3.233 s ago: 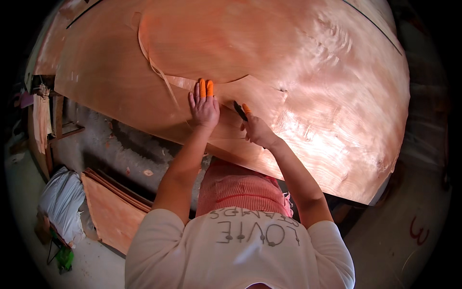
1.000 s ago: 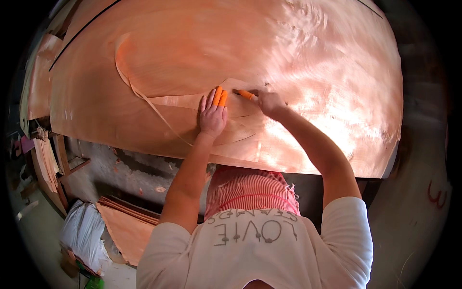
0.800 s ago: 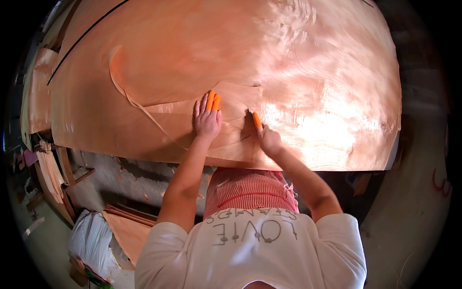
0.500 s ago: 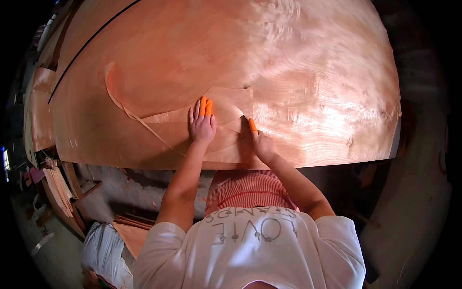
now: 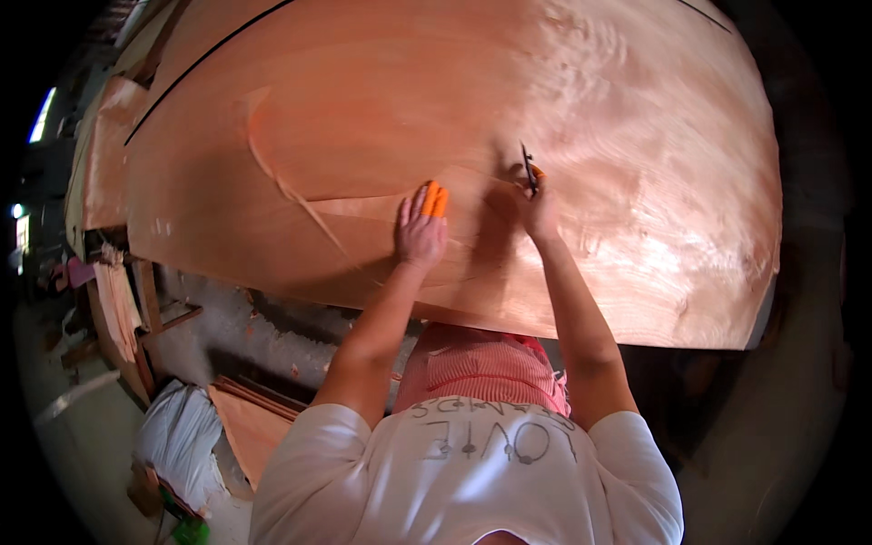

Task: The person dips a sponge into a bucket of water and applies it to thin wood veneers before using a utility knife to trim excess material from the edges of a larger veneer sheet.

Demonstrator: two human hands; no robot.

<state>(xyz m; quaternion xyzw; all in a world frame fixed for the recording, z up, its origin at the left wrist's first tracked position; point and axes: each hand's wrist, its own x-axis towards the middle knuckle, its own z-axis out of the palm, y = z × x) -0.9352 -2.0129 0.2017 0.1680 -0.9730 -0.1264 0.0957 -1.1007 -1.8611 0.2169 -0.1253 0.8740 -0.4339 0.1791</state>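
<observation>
A broad reddish-brown wood veneer sheet [image 5: 381,100] lies in front of me. My left hand [image 5: 422,232] rests flat on it, fingers stretched out, with orange covers on two fingertips. Under and around that hand is a smaller veneer piece [image 5: 359,206], whose edges partly blend into the sheet. My right hand [image 5: 541,211] is closed around a slim dark knife [image 5: 529,169], blade pointing away from me. It is held over the sheet and casts a shadow. An orange cover also shows on a right finger. Left of my left hand, a thin curled veneer strip [image 5: 289,193] lies across the sheet.
A black line or cord [image 5: 204,65] crosses the far left of the sheet. Below its left end stand a wooden frame [image 5: 148,295] and veneer offcuts [image 5: 116,291]. A white sack [image 5: 180,445] and stacked veneer pieces [image 5: 250,427] sit at the lower left.
My right hand has lifted the knife away from the veneer piece's edge and moved it farther from me. My left hand stays flat on the veneer. The whole view has shifted and tilted slightly.
</observation>
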